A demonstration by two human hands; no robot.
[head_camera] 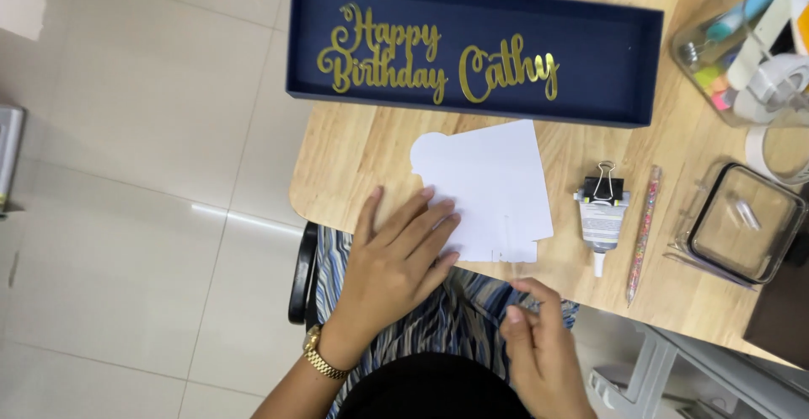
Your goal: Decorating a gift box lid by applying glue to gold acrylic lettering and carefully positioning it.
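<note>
From my remote seat I take the white card cut-out (pixel 489 187) as my landmark; it lies flat on the wooden desk (pixel 354 145), close to the near edge, where both hands reach it without stretching. The left hand (pixel 396 263) lies spread on the card's near left corner, fingers wide and flat, holding nothing; I judge it is pressing the card down so that it does not slide. The right hand (pixel 539 343) hangs just below the card's near right corner, off the desk edge, with thumb and fingertips pinched narrow (whether something thin and clear sits between them I cannot tell). Beyond the card, on its far side, lies a long navy box lid (pixel 472 90) with gold cut-out script (pixel 438 61) inside it. To the right of the card lies a glue tube (pixel 602 217) with its end clamped by a binder clip, probably to keep the contents pushed towards the nozzle. Further right lie a glittery pen (pixel 644 232), then a clear lidded container (pixel 742 221).
</note>
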